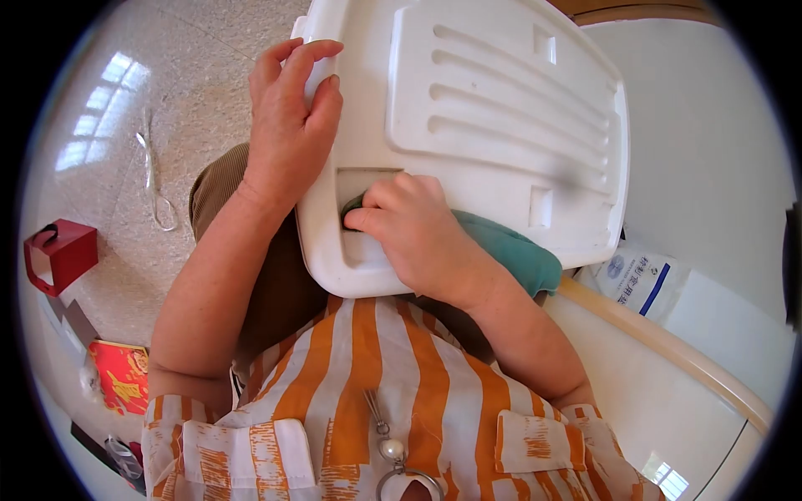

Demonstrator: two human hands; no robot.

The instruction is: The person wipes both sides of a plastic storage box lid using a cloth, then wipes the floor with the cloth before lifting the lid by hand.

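Observation:
A large white plastic lid or bin top (510, 159) with raised ribs and square recesses leans across my lap. My left hand (292, 108) grips its left edge, thumb on the top face and fingers curled over the rim. In my right hand (413, 225) is a green cloth (510, 250), its bunched end pressed by my fingers into the recess at the lid's near left corner. The rest of the cloth trails out to the right under my wrist. What lies beneath the lid is hidden.
On the speckled floor at left lie a white cord (150, 179), a dark red box (63, 255) and a red-and-gold packet (121, 376). To the right, a white printed bag (639, 280) lies beyond a beige rounded edge (668, 338).

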